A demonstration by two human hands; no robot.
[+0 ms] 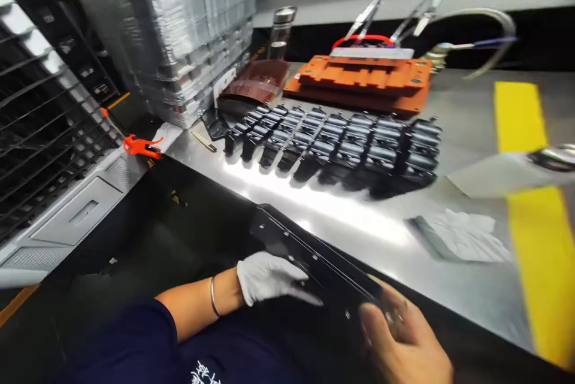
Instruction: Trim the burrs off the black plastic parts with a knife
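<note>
A long black panel (332, 279) with small bright fittings along it lies slantwise in front of me, below the bench edge. My right hand (404, 336), bare, is closed on its near right end, thumb on the face towards me. My left hand (274, 279) wears a white glove and is at the panel's middle, fingers stretched and apart. Whether it touches the panel is unclear. The panel's lower edge blends into the dark background. Beyond it, a row of black parts with grey cylinders (335, 138) stands on the bench.
On the metal bench (359, 222) are an orange fixture (368, 81) with toggle clamps, a brown sheet stack (256, 81), a glass bottle (281, 30) and white tissue (469, 234). Wrapped trays (179, 30) are stacked at left. An orange air gun (142, 146) is at the bench's left corner.
</note>
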